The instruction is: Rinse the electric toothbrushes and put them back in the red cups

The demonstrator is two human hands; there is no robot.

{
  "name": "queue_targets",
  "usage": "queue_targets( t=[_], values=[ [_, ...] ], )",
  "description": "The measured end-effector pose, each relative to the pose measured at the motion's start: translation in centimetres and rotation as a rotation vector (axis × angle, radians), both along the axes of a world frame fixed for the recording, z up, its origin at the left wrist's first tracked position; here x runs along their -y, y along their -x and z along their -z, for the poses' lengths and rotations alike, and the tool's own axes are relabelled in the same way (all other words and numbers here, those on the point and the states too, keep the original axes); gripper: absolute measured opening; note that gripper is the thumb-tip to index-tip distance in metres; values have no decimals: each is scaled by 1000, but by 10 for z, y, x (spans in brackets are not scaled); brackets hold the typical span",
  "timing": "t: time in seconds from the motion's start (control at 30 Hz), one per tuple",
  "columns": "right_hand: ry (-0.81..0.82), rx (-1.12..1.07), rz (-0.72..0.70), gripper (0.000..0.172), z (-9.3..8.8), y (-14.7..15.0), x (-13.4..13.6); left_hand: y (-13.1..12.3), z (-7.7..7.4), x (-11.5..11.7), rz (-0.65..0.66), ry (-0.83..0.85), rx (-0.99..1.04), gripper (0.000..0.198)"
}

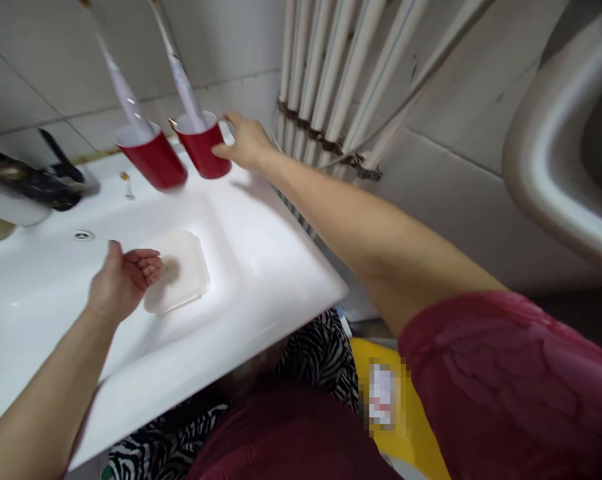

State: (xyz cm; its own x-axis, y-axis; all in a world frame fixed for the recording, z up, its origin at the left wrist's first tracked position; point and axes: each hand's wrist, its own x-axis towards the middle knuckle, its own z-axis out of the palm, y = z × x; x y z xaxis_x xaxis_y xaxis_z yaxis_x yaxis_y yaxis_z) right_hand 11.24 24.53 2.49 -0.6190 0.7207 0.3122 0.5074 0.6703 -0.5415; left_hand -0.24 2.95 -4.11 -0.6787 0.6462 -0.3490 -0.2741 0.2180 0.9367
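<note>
My right hand [245, 143] is at the right side of a red cup [203, 152] with a white inside. Its thumb touches or nearly touches the cup, and the fingers are spread apart around the pale handle. An electric toothbrush [183, 83] stands in that cup. A second red cup [155, 160] stands just to the left, holding another toothbrush [125, 97]. My left hand [123, 277] hovers over the sink basin with its palm turned up, fingers loosely bent, thumb apart and nothing in it. Beside and below its fingers lies a pale, rounded-square soap dish or lid [183, 277].
The white sink [281, 260] has a dark faucet [31, 173] at left and a small brush head [127, 185] on its back ledge. Vertical pipes [325, 80] run along the tiled wall. A yellow bin [415, 400] stands below, and a rounded whitish fixture [541, 147] juts in at right.
</note>
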Motion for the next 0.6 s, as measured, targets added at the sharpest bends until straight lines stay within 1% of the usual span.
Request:
queue_targets(
  t=[0.03, 0.13, 0.2, 0.27, 0.3, 0.33, 0.37, 0.47, 0.6],
  values=[
    [23, 34, 20, 55, 1, 5, 2, 1, 0, 2, 15, -11, 16, 48],
    [-7, 28, 58, 41, 3, 15, 9, 5, 1, 8, 44, -36, 17, 43],
    [-42, 4, 134, 41, 3, 21, 10, 7, 3, 9, 56, -60, -1, 44],
    [-91, -39, 210, 48, 1, 28, 8, 10, 4, 9, 60, -88, -5, 46],
    [-112, -52, 222, 51, 0, 32, 7, 11, 4, 9, 60, -98, -9, 46],
    [-128, -55, 215, 52, -2, 36, 7, 11, 4, 9, 59, -104, -14, 47],
    [-137, -43, 197, 46, -3, 39, 6, 12, 4, 9, 55, -109, -20, 46],
    [-147, 9, 158, 25, -6, 46, 8, 12, 1, 13, 35, -123, -33, 45],
    [-204, 32, 121, 18, -8, 42, 18, 15, -2, 18, -20, -192, -45, 43]
  ],
)
